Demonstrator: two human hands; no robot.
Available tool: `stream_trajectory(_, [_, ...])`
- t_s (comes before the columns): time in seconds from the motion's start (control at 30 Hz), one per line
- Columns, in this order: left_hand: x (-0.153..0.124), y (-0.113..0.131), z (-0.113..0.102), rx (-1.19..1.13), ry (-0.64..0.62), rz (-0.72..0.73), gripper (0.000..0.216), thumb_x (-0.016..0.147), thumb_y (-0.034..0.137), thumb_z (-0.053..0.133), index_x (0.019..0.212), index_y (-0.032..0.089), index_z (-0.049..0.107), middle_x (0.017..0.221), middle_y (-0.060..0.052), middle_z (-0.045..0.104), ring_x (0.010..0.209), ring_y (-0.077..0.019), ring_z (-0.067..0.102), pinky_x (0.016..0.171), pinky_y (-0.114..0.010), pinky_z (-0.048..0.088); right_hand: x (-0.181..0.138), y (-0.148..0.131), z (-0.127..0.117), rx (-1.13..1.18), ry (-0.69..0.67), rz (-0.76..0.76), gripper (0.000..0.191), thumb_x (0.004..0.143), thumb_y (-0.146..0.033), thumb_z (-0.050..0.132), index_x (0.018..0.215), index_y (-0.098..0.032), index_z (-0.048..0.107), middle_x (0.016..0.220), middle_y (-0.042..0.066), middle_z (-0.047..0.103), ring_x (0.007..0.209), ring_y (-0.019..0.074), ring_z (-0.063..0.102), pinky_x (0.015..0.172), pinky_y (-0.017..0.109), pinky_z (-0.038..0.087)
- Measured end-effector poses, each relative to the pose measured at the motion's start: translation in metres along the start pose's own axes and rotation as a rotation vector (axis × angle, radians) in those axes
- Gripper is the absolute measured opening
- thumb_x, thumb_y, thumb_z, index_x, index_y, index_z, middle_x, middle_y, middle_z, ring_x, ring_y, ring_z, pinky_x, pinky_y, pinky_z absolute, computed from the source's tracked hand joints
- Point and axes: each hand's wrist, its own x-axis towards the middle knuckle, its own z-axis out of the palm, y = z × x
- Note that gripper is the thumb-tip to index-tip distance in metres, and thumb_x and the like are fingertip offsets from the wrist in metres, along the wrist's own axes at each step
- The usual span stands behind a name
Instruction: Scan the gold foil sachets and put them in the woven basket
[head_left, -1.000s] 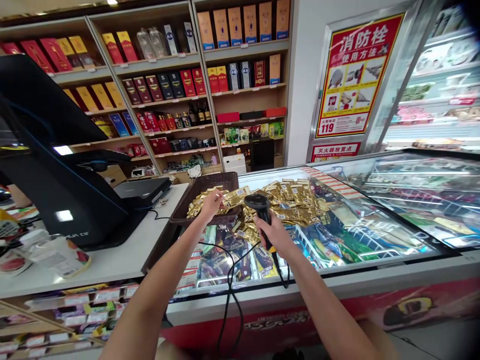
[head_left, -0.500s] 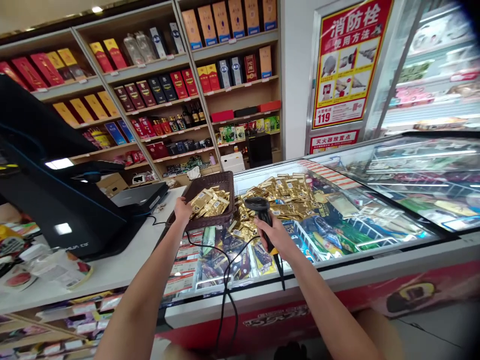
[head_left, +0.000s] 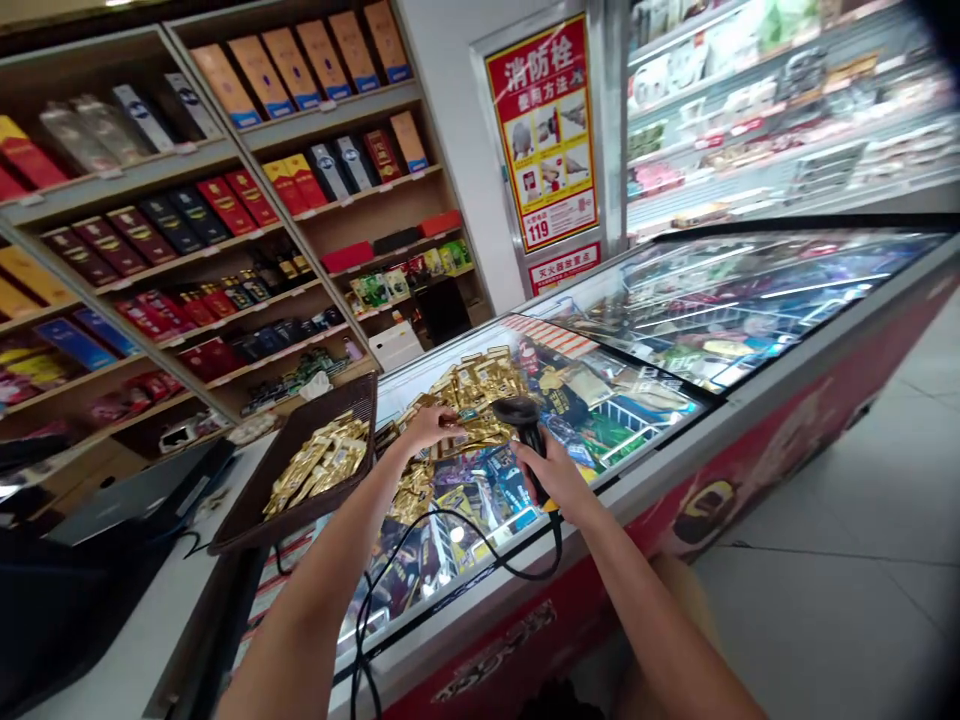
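Lying between the hands point(head_left: 431, 428) point(head_left: 556, 472) are some gold packets point(head_left: 484, 432).

Shiny gold packets point(head_left: 489, 376) lie heaped, apparently overlapping, beside a tilted black scanner point(head_left: 532, 438).

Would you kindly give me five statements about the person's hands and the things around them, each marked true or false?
1. The right hand grips a black handheld scanner with yellow trim. True.
2. The left hand is inside the dark brown woven basket. False: it is at the pile of shiny gold foil packets on the long glass-topped display case.
3. The basket holds more gold foil packets. True.
4. The framed red-and-yellow wall poster shows the number 911. False: it shows 119.
5. A thin black cable hangs from the scanner. True.
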Motion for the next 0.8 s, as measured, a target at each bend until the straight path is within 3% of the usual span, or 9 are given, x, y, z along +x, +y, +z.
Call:
stream_trajectory(0.13, [0.013, 0.011, 0.017, 0.041, -0.016, -0.068, 0.057, 0.036, 0.046, 0.093, 0.083, 0.022, 0.073, 0.101, -0.01, 0.072, 0.11, -0.0369, 0.061, 0.084, -0.034, 0.047, 0.002, 0.003, -0.02, 0.017, 0.076, 0.004, 0.039, 0.08, -0.053, 0.067, 0.091, -0.025, 0.041, 0.057, -0.01, 0.051, 0.032, 0.0098, 0.043, 0.032, 0.024, 0.038])
stream_trajectory(0.3, [0.007, 0.005, 0.02, -0.151, 0.049, -0.164, 0.061, 0.046, 0.04, 0.091, 0.099, 0.02, 0.069, 0.117, -0.015, 0.07, 0.11, -0.0342, 0.064, 0.081, -0.033, 0.05, 0.003, 0.006, -0.02, 0.003, 0.03, 0.012, 0.037, 0.082, -0.052, 0.066, 0.092, -0.026, 0.042, 0.057, -0.011, 0.05, 0.033, 0.0099, 0.044, 0.032, 0.024, 0.038])
stream_trajectory(0.43, [-0.007, -0.004, 0.008, -0.322, 0.165, -0.255, 0.058, 0.059, 0.045, 0.086, 0.108, 0.021, 0.067, 0.127, -0.018, 0.065, 0.115, -0.0342, 0.062, 0.077, -0.031, 0.05, -0.002, 0.002, -0.009, -0.008, -0.029, 0.018, 0.035, 0.084, -0.05, 0.065, 0.091, -0.026, 0.04, 0.057, -0.012, 0.049, 0.033, 0.0093, 0.043, 0.033, 0.023, 0.039])
stream_trajectory(0.5, [-0.013, -0.009, -0.002, -0.398, 0.219, -0.261, 0.054, 0.064, 0.05, 0.082, 0.106, 0.02, 0.067, 0.122, -0.017, 0.067, 0.11, -0.032, 0.064, 0.072, -0.029, 0.049, -0.003, -0.001, 0.0, -0.018, -0.048, 0.026, 0.034, 0.083, -0.049, 0.065, 0.09, -0.027, 0.04, 0.056, -0.012, 0.047, 0.033, 0.0097, 0.043, 0.033, 0.023, 0.038])
stream_trajectory(0.67, [-0.029, -0.024, -0.025, -0.468, 0.312, -0.192, 0.039, 0.072, 0.054, 0.07, 0.082, 0.018, 0.064, 0.079, -0.003, 0.066, 0.076, -0.0184, 0.063, 0.062, -0.025, 0.045, -0.005, -0.003, 0.029, -0.076, -0.116, 0.023, 0.033, 0.083, -0.048, 0.067, 0.091, -0.027, 0.043, 0.053, -0.01, 0.048, 0.033, 0.0109, 0.042, 0.032, 0.024, 0.037])
stream_trajectory(0.8, [-0.05, -0.037, -0.041, -0.476, 0.393, -0.187, 0.036, 0.073, 0.052, 0.068, 0.083, 0.017, 0.064, 0.074, -0.002, 0.064, 0.067, -0.0154, 0.059, 0.059, -0.024, 0.045, -0.009, 0.001, 0.06, -0.104, -0.239, 0.013, 0.032, 0.084, -0.048, 0.067, 0.095, -0.026, 0.045, 0.053, -0.01, 0.049, 0.033, 0.0105, 0.042, 0.033, 0.023, 0.036])
